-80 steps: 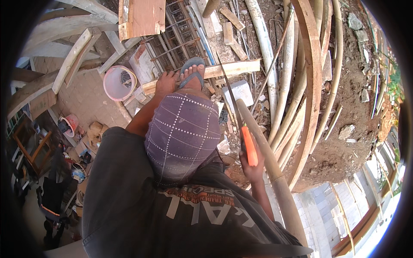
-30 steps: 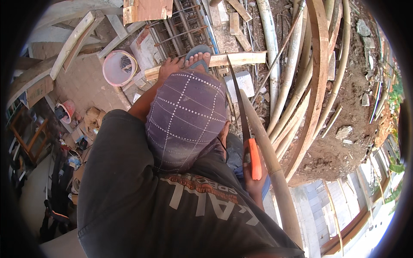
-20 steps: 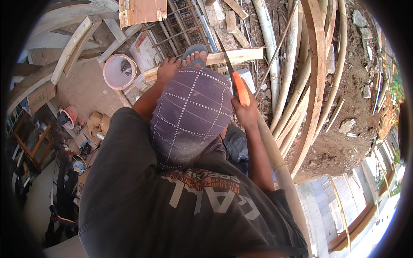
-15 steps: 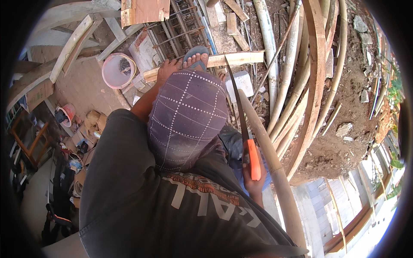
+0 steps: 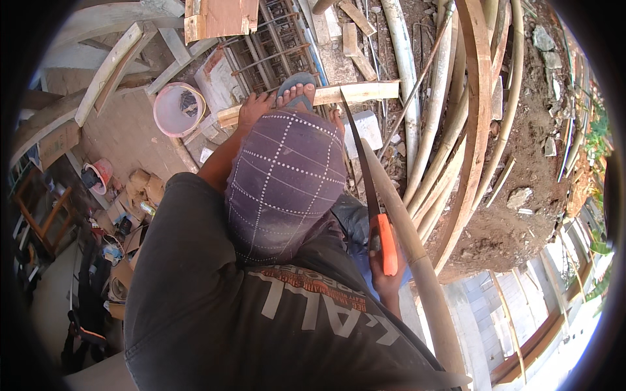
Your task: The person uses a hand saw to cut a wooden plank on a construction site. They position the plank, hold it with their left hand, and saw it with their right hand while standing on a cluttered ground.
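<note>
A handsaw (image 5: 364,153) with a dark blade and an orange handle is in my right hand (image 5: 385,277), its fingers wrapped round the grip. The blade points away from me, and its tip lies at a pale wooden plank (image 5: 365,91). My left hand (image 5: 256,107) holds the plank near its left end. Between hand and blade, a foot in a grey sandal (image 5: 298,85) presses on the plank. My knee, under purple checked cloth (image 5: 287,176), hides part of the space below it.
A pink bucket (image 5: 179,109) stands left of the plank. Tied steel rebar (image 5: 270,49) lies beyond it. Bamboo poles (image 5: 450,124) and a long curved-looking board (image 5: 479,130) run along the right, one pole (image 5: 404,228) close beside the saw. Rubble lies on the soil farther right.
The saw and my right hand have drawn back slightly toward me. My left hand and the foot stay on the plank.
</note>
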A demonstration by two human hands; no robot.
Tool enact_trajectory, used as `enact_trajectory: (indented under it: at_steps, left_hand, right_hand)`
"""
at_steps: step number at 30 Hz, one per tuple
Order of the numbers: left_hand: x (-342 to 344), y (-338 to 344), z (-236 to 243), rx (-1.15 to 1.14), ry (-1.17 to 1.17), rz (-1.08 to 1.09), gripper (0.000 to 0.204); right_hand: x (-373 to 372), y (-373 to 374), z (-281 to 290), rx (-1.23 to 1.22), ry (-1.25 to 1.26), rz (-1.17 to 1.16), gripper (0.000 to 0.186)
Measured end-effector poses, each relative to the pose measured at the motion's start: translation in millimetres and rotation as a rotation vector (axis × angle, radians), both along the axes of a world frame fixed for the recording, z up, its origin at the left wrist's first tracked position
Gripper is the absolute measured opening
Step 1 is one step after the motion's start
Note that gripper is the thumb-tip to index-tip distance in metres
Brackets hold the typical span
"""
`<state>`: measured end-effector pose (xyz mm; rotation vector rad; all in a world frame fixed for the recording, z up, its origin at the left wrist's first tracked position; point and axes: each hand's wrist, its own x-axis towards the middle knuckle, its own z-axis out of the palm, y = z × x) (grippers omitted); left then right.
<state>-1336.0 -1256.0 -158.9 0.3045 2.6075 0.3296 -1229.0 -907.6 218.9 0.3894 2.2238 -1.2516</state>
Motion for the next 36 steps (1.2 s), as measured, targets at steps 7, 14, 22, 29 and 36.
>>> enact_trajectory:
  at_steps: [7,14,22,29,36]
  left_hand:
    - [4,9,13,-0.026,-0.027,0.109,0.058]
    - [2,-13,-24,-0.014,0.060,-0.097,0.060]
    - [-2,15,21,-0.073,-0.152,0.124,0.063]
    - [-8,3,25,-0.010,-0.015,0.127,0.055]
    - [-5,10,18,-0.058,-0.023,0.060,0.059]
  right_hand:
    - [-176,-59,-235,-0.066,0.075,-0.046,0.048]
    - [-18,-3,-44,-0.090,-0.001,-0.049,0.063]
    - [-155,-55,-209,-0.009,0.092,-0.079,0.054]
    - [-44,-21,-90,-0.014,0.109,0.048,0.062]
    - [-117,-37,-144,-0.026,-0.143,-0.146,0.058]
